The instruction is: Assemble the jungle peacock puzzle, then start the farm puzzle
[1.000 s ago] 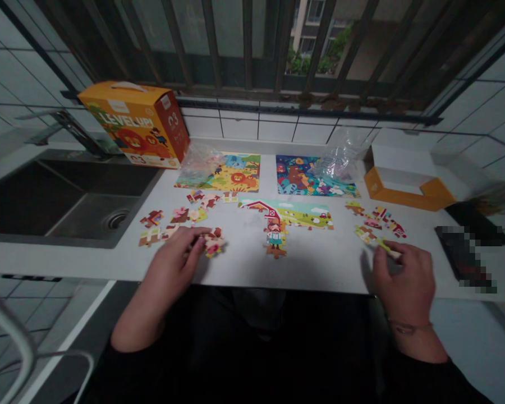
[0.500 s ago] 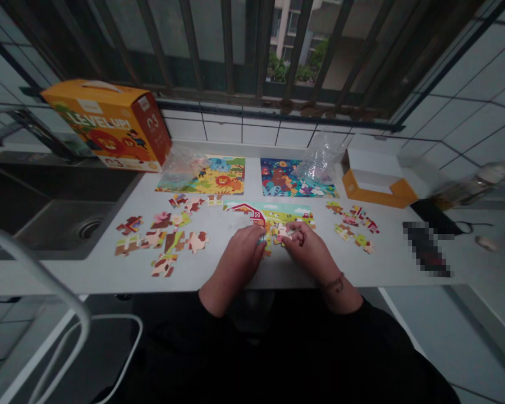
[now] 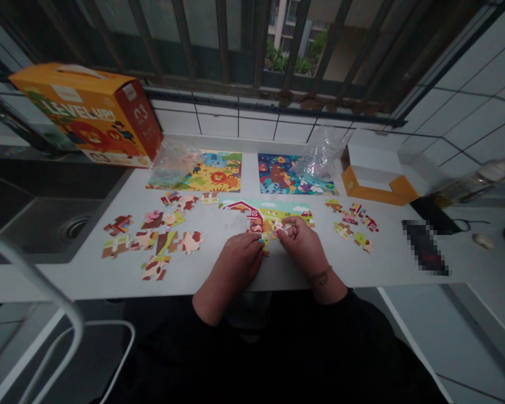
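A partly joined farm jigsaw puzzle [image 3: 288, 210] lies in front of me, with a red barn roof, a green field and a farmer figure. My left hand [image 3: 240, 261] rests at its lower edge. The left fingers are bent and together on a farmer puzzle piece [image 3: 256, 226], and their tips are partly hidden. My right hand [image 3: 303, 245] pinches a puzzle piece with a white animal [image 3: 278, 225] between thumb and forefinger. That piece is at the joined part, right of the farmer; whether it is seated I cannot tell.
Loose puzzle pieces [image 3: 154, 240] lie to the left, and several more pieces [image 3: 348, 220] to the right. Behind are a lion picture [image 3: 223, 175], a night-forest picture [image 3: 278, 175], crumpled plastic bags, an orange box [image 3: 88, 120] and an open box [image 3: 376, 188]. A sink [image 3: 46, 224] is at left.
My right hand has moved slightly left and brought the animal piece closer against the joined puzzle. My left hand has shifted slightly down, and more of the farmer shows. The view has shifted slightly.
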`<action>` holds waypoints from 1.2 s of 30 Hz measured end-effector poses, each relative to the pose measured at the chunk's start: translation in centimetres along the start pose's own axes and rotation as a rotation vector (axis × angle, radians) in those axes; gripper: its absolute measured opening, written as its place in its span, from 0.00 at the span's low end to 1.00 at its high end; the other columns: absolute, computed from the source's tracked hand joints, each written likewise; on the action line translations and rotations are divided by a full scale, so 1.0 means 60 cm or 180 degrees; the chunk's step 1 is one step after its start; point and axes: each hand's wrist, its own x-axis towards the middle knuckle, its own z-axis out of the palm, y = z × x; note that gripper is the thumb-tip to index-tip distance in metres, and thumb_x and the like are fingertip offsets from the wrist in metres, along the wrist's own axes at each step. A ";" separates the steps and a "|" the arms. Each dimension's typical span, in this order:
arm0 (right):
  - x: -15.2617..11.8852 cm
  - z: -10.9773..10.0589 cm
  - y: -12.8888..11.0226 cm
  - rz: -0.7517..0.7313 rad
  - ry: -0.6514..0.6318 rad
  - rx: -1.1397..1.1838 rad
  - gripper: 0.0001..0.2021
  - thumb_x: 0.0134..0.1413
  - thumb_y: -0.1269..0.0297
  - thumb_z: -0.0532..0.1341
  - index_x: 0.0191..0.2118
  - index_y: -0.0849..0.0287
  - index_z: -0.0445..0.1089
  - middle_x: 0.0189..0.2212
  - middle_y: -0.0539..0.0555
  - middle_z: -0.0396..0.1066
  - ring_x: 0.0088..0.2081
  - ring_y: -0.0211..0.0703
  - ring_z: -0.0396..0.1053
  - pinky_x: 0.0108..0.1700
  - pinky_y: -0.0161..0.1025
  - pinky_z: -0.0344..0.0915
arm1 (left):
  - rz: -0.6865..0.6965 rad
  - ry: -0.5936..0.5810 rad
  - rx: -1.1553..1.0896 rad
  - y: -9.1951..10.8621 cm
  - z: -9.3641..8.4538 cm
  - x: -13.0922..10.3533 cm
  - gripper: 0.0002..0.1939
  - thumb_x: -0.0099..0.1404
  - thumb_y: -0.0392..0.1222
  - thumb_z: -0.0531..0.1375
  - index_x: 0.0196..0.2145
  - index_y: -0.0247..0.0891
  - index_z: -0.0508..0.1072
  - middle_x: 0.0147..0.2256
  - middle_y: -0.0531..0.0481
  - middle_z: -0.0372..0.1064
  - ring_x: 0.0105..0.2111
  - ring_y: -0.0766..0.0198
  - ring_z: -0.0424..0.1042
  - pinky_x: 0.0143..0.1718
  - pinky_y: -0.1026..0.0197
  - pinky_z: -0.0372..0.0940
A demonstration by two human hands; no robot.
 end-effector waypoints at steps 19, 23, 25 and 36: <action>0.010 0.009 -0.027 0.0053 -0.0148 -0.1259 0.16 0.74 0.48 0.64 0.54 0.54 0.69 0.34 0.52 0.78 0.36 0.50 0.76 0.35 0.39 0.53 | 0.0041 -0.0079 0.0078 0.003 -0.002 0.003 0.07 0.75 0.34 0.62 0.46 0.38 0.80 0.55 0.36 0.82 0.55 0.44 0.82 0.57 0.39 0.78; 0.008 0.014 -0.027 0.0026 -0.0091 -0.1469 0.16 0.75 0.47 0.63 0.54 0.54 0.70 0.36 0.54 0.81 0.37 0.51 0.78 0.35 0.39 0.53 | 0.0054 -0.0083 0.0119 0.003 -0.002 0.002 0.07 0.76 0.35 0.62 0.47 0.38 0.80 0.55 0.36 0.82 0.55 0.44 0.82 0.57 0.39 0.78; 0.006 0.016 -0.028 0.0024 -0.0074 -0.1590 0.16 0.76 0.47 0.63 0.55 0.54 0.71 0.36 0.55 0.81 0.37 0.51 0.79 0.35 0.40 0.53 | 0.0058 -0.0086 0.0106 0.002 -0.001 0.002 0.07 0.75 0.35 0.62 0.47 0.39 0.80 0.55 0.37 0.82 0.55 0.45 0.82 0.57 0.40 0.77; -0.002 0.013 -0.035 -0.0071 -0.0201 -0.1607 0.16 0.79 0.49 0.58 0.57 0.50 0.77 0.37 0.55 0.84 0.36 0.51 0.79 0.34 0.40 0.54 | 0.0008 -0.0132 0.0042 0.005 -0.001 0.000 0.09 0.76 0.33 0.61 0.48 0.39 0.81 0.58 0.36 0.81 0.57 0.43 0.81 0.60 0.37 0.76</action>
